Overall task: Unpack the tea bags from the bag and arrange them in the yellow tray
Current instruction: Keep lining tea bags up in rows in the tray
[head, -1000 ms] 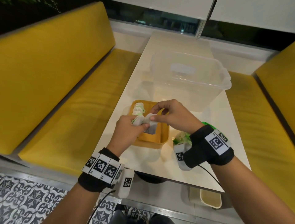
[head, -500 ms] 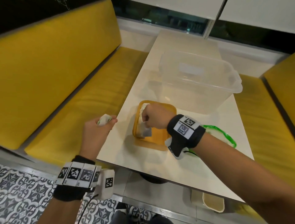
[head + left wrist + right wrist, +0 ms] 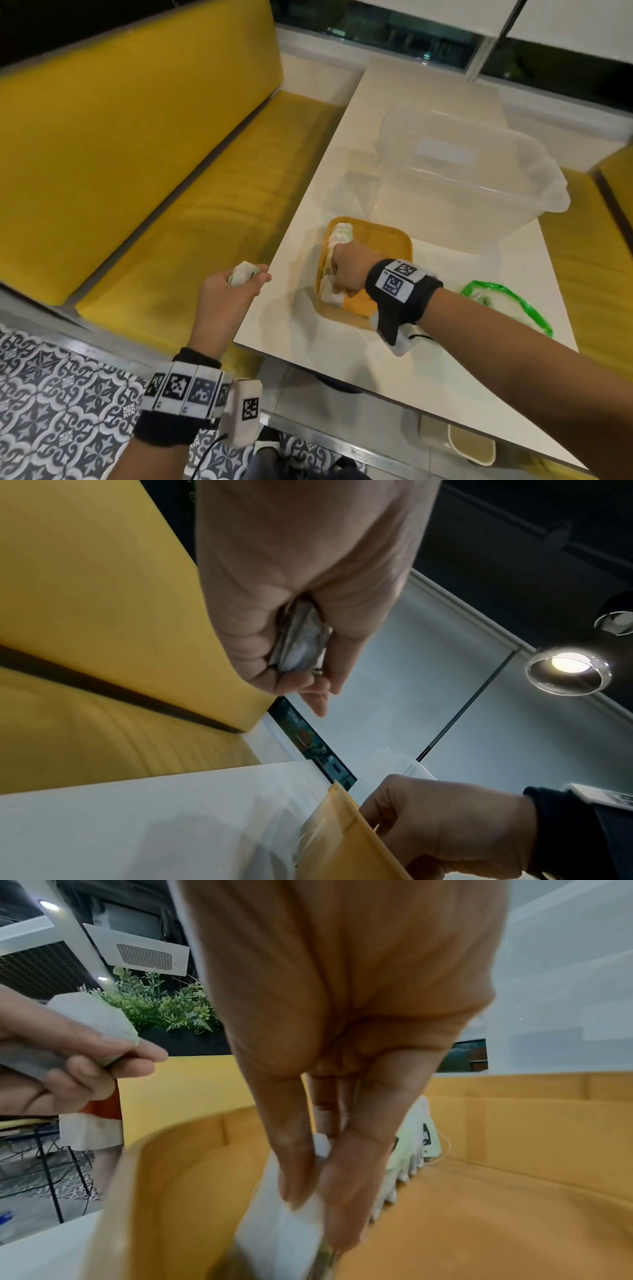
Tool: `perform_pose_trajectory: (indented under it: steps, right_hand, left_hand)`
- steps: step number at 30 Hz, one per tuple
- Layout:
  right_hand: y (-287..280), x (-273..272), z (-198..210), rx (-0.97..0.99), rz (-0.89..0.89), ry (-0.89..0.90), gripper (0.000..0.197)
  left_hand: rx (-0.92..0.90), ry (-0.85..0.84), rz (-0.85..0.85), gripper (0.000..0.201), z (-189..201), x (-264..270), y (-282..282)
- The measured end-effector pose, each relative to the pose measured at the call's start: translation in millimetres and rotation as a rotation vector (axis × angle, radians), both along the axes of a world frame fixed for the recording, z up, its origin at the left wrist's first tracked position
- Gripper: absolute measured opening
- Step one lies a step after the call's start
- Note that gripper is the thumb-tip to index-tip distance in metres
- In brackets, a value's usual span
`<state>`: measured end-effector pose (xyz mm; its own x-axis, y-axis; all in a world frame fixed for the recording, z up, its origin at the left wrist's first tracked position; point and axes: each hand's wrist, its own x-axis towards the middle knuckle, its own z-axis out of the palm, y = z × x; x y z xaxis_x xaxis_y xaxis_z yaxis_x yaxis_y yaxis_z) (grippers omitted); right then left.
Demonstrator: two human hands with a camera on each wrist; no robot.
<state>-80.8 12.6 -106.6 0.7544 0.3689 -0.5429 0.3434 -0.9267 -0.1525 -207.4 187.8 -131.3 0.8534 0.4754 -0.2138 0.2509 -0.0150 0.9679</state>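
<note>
The yellow tray (image 3: 400, 241) lies near the white table's left edge, with a row of tea bags (image 3: 339, 236) along its left wall. My right hand (image 3: 346, 270) reaches into the tray and pinches a white tea bag (image 3: 284, 1229) between thumb and fingers, its lower end at the tray floor (image 3: 479, 1218). My left hand (image 3: 236, 291) hovers off the table's left edge over the bench and grips a crumpled white wrapper (image 3: 244, 272), seen also in the left wrist view (image 3: 301, 639). The green-rimmed plastic bag (image 3: 507, 305) lies right of my right wrist.
A large clear plastic bin (image 3: 462, 181) stands just behind the tray. Yellow bench seats (image 3: 171, 222) flank the white table (image 3: 342, 342). A small bin (image 3: 472, 448) sits on the floor below the table's near edge.
My hands parted from each other. The left hand pulled away to the left with the wrapper, and the right hand lowered its tea bag into the tray's near left corner.
</note>
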Motion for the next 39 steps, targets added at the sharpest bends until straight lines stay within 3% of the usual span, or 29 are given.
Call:
perform_pose_trajectory:
  steps: [8, 14, 17, 21, 25, 28, 31, 36, 39]
  right_hand:
    - [0.6, 4.7, -6.0, 0.085, -0.090, 0.076, 0.020]
    - [-19.2, 12.3, 24.5, 0.328, -0.168, -0.006, 0.011]
    - [-31.6, 10.5, 50.2, 0.562, -0.247, -0.028, 0.006]
    - [-35.3, -7.2, 74.4, 0.802, -0.152, 0.005, 0.011]
    - [-35.3, -18.0, 74.0, 0.766, -0.034, -0.003, 0.033]
    - [-37.5, -23.8, 67.0, 0.713, 0.042, -0.057, 0.025]
    - [-46.6, -26.9, 62.3, 0.769, -0.003, -0.090, 0.013]
    - [-63.9, -25.8, 62.3, 0.843, -0.083, -0.122, 0.013]
    - [-68.7, -26.3, 62.6, 0.903, -0.143, -0.093, 0.012]
  left_hand:
    - [-0.191, 0.070, -0.086, 0.015, 2.9, 10.8, -4.5]
    - [-0.660, 0.107, -0.079, 0.025, 9.4, 18.0, -12.5]
    - [-0.807, 0.081, -0.161, 0.022, 18.2, 21.9, -17.3]
    - [-0.748, 0.004, -0.376, 0.031, 28.3, 26.1, -31.4]
    - [-0.581, -0.018, -0.559, 0.032, 36.3, 27.5, -49.8]
    - [-0.496, -0.041, -0.626, 0.037, 37.4, 27.3, -59.7]
    - [-0.465, -0.053, -0.665, 0.038, 37.4, 25.1, -70.0]
    - [-0.595, -0.027, -0.686, 0.037, 41.4, 22.7, -77.6]
    - [-0.486, -0.001, -0.699, 0.036, 42.4, 21.9, -79.5]
